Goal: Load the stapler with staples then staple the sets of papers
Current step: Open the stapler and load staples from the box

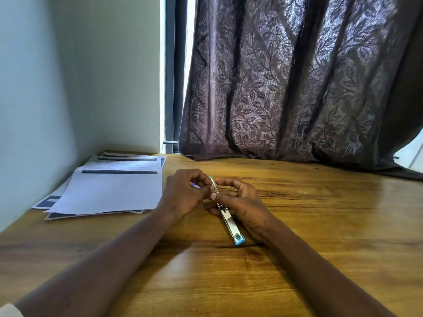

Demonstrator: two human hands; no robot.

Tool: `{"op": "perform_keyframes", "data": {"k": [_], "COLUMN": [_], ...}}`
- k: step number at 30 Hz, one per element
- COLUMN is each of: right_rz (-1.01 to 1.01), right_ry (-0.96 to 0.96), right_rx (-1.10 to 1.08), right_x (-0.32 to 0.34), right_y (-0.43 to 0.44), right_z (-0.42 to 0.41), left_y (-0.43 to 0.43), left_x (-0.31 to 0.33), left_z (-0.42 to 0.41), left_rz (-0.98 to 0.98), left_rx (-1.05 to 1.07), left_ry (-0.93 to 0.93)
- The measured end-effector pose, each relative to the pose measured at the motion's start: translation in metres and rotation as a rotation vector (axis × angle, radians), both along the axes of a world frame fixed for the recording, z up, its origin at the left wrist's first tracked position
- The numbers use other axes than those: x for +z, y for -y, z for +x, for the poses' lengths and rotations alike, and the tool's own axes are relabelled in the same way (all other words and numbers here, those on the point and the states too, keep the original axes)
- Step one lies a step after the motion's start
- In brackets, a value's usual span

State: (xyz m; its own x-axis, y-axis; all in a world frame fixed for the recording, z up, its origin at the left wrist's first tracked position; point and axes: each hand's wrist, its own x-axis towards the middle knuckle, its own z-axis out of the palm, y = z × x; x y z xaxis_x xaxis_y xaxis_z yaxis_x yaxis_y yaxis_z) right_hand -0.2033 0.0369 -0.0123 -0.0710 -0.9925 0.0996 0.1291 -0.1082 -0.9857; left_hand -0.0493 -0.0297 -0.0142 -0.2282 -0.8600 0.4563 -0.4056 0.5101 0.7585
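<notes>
Slim silver metal stapler with blue plastic ends (225, 213) is gripped by right hand (242, 202), long axis running near-right to far-left. Left hand (185, 193) fingers pinch its far end; contents unclear.

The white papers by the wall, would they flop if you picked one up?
Probably, yes. The white printed papers look thin and lie flat in a loose, fanned pile on the wooden table, so a single sheet held by one edge would likely droop. They also look light, and the uneven edges suggest a push would slide them apart.

wooden table (320, 225) | pale wall (80, 76) | leaf-patterned curtain (297, 76) | bright window gap (163, 76)
</notes>
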Motion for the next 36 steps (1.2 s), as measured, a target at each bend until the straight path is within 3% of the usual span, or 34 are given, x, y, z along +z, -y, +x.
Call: {"op": "perform_keyframes", "data": {"k": [4, 7, 11, 14, 17, 25, 36], "right_rz": [0.018, 0.026, 0.003, -0.004, 0.004, 0.031, -0.048], "right_ry": [0.019, 0.001, -0.028, -0.05, -0.032, 0.103, 0.019], "right_rx": [-0.004, 0.002, 0.006, -0.005, -0.026, -0.061, -0.177], "right_x": [-0.002, -0.0038, -0.0044, -0.0046, -0.0048, -0.0005, 0.0012], "right_y": [0.003, 0.0053, 0.0055, 0.0063, 0.0068, 0.0051, 0.0017], "right_z": [-0.0006, -0.0018, -0.0024, -0.0021, -0.0012, -0.002, -0.0041], "left_y": [-0.0001, -0.0003, 0.0001, 0.0013, 0.0009, -0.0036, -0.005], "left_x": [-0.0006, -0.0001, 0.0061, 0.0068, 0.004, 0.0028, 0.0046], "left_z": [-0.0013, -0.002, -0.0016, -0.0014, -0.0032, -0.0072, -0.006], "left_rz": [-0.044, 0.046, 0.37, 0.494, 0.464, 0.249, 0.203], "left_rx": [0.002, -0.006, -0.061, -0.101, -0.11, -0.132, -0.322], "left_ry": [0.071, 0.07, -0.149, -0.276, -0.343, -0.289, -0.297]}}
